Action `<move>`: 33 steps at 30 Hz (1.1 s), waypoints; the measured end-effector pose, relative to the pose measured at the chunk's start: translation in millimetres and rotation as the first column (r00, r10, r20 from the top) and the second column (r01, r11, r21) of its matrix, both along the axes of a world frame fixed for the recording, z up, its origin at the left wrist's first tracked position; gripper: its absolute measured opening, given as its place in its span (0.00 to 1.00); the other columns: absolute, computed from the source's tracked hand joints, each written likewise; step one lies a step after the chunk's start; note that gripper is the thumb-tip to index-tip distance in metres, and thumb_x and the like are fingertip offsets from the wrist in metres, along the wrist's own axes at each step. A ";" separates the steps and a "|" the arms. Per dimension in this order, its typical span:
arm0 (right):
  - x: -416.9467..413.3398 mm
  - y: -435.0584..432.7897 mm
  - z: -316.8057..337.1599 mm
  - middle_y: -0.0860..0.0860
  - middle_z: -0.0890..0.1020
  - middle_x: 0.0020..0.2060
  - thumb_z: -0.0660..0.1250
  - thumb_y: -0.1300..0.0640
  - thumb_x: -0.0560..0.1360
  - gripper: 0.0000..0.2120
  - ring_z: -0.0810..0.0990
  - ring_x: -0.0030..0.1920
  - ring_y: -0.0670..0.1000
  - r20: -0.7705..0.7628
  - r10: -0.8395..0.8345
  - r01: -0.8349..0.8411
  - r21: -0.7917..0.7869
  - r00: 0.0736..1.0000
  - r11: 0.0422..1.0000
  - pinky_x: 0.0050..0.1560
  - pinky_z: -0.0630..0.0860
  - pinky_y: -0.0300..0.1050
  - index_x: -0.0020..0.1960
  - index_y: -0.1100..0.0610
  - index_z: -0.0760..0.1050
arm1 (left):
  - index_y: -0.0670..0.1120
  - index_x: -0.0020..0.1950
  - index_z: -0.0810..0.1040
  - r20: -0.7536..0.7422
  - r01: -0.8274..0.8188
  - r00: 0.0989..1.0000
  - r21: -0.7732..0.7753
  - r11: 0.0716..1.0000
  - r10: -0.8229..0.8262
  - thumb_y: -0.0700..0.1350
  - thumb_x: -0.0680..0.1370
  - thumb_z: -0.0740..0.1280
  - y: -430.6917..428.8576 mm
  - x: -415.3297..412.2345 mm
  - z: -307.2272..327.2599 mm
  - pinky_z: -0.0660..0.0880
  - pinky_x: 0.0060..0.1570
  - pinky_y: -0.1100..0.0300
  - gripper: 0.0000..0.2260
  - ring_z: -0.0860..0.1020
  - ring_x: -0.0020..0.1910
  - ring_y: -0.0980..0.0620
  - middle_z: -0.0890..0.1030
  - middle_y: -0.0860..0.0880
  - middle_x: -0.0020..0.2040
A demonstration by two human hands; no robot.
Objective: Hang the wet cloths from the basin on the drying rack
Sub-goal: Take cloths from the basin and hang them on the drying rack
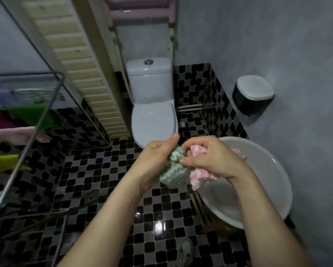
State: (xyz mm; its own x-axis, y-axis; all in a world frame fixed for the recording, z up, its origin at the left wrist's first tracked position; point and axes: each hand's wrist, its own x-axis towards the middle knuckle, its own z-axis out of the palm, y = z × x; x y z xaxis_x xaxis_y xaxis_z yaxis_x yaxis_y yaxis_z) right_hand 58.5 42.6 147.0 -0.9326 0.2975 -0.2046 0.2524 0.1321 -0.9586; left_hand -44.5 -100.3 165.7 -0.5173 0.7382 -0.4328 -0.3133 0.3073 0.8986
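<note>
Over a black, grey and white checked tile floor (pixel 96 170), we stand between a metal drying rack (pixel 35 131) on our left and a white basin (pixel 267 170) low on our right, against the grey wall. The rack already carries several cloths, among them a green cloth (pixel 31 114), a pale pink cloth (pixel 13 134) and a yellow cloth (pixel 4 160). A white toilet (pixel 152 116), lid down, stands straight ahead, and a black-and-white wall dispenser (pixel 252 95) hangs above the basin.

We hold both hands together at the basin's near rim. Our left hand (pixel 156 157) has its fingers curled round a bunched green-and-white cloth (pixel 173 174), thumb raised above it. Our right hand (pixel 213 157) grips a crumpled pink-and-white cloth (pixel 199 178), its fingers closed over the top of the bundle, and its thumb tip touches the green-and-white one. The two cloths press against each other between our hands. A bit of pink fabric (pixel 238 153) shows inside the basin, behind our right wrist.
</note>
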 end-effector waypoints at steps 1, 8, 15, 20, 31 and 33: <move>-9.5 -11.5 5.3 0.47 0.85 0.43 0.79 0.54 0.65 0.16 0.83 0.47 0.47 0.010 0.042 -0.042 0.013 0.999 0.999 0.52 0.80 0.52 0.51 0.54 0.82 | 0.44 0.37 0.83 0.006 0.028 1.000 0.018 0.999 -0.028 0.53 0.77 0.67 -19.1 -7.2 5.9 0.78 0.34 0.60 0.15 0.82 0.33 0.49 0.83 0.45 0.35; -72.2 -86.4 35.9 0.52 0.80 0.35 0.69 0.63 0.75 0.03 0.79 0.35 0.47 -0.063 0.251 -0.259 -0.201 0.966 0.945 0.37 0.77 0.39 0.44 0.59 0.75 | 0.45 0.48 0.78 -0.238 0.010 0.971 -0.010 1.000 -0.012 0.47 0.73 0.73 -132.2 -48.3 26.1 0.75 0.37 0.59 0.09 0.80 0.37 0.53 0.82 0.49 0.39; -124.3 -183.0 50.2 0.53 0.79 0.37 0.62 0.49 0.78 0.13 0.78 0.36 0.46 -0.034 0.398 -0.391 -0.279 0.917 0.877 0.38 0.77 0.36 0.44 0.59 0.75 | 0.40 0.49 0.82 0.026 -0.225 0.974 0.153 0.962 0.224 0.47 0.79 0.64 -219.9 -63.0 30.3 0.77 0.38 0.60 0.12 0.80 0.38 0.49 0.83 0.44 0.41; -140.9 -222.9 64.7 0.44 0.81 0.38 0.75 0.52 0.70 0.11 0.79 0.40 0.41 0.004 0.580 -0.579 0.053 0.815 0.814 0.44 0.75 0.38 0.47 0.57 0.77 | 0.39 0.48 0.83 0.131 -0.383 0.923 0.217 0.898 0.362 0.47 0.80 0.62 -262.9 -69.2 33.7 0.79 0.39 0.56 0.14 0.81 0.37 0.46 0.82 0.40 0.42; -171.5 -331.9 90.8 0.58 0.84 0.45 0.65 0.58 0.76 0.10 0.83 0.44 0.53 -0.116 0.580 -0.490 -0.681 0.806 0.545 0.51 0.80 0.48 0.51 0.64 0.79 | 0.42 0.55 0.83 0.194 -0.447 0.886 0.601 0.662 0.422 0.50 0.69 0.75 -378.7 -66.0 55.3 0.77 0.55 0.52 0.18 0.82 0.50 0.47 0.84 0.43 0.50; -173.7 -366.6 91.4 0.58 0.84 0.47 0.63 0.55 0.77 0.13 0.83 0.47 0.55 -0.086 0.581 -0.372 -0.841 0.809 0.393 0.57 0.78 0.51 0.54 0.63 0.79 | 0.44 0.54 0.84 0.233 -0.461 0.874 0.675 0.576 0.426 0.50 0.66 0.77 -393.9 -58.7 57.1 0.78 0.55 0.52 0.19 0.83 0.51 0.47 0.84 0.43 0.51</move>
